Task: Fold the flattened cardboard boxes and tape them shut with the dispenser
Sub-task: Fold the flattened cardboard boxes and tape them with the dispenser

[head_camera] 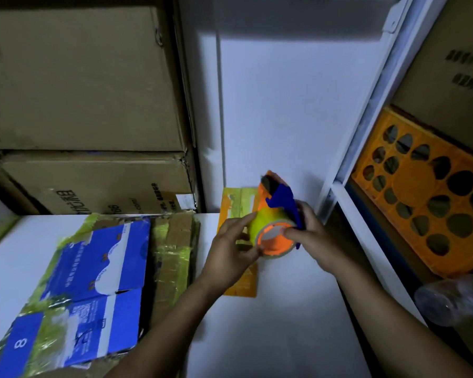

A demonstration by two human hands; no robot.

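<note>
Head view: tape dispenser (277, 211) is held above the table's (271, 323) far right, long axis pointing away toward the wall (284, 105). Right hand (314, 238) grips its near end and left hand (230, 257) pinches its roll. Bare tabletop lies nearer.

Orange flattened box (243, 282) partly behind the dispenser (281, 201), blurred clear lump (453, 298) lower right.

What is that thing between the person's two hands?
In the head view, the orange-and-blue plastic tape dispenser with its yellow-green tape roll is between them; the left hand and right hand both hold it.
</note>
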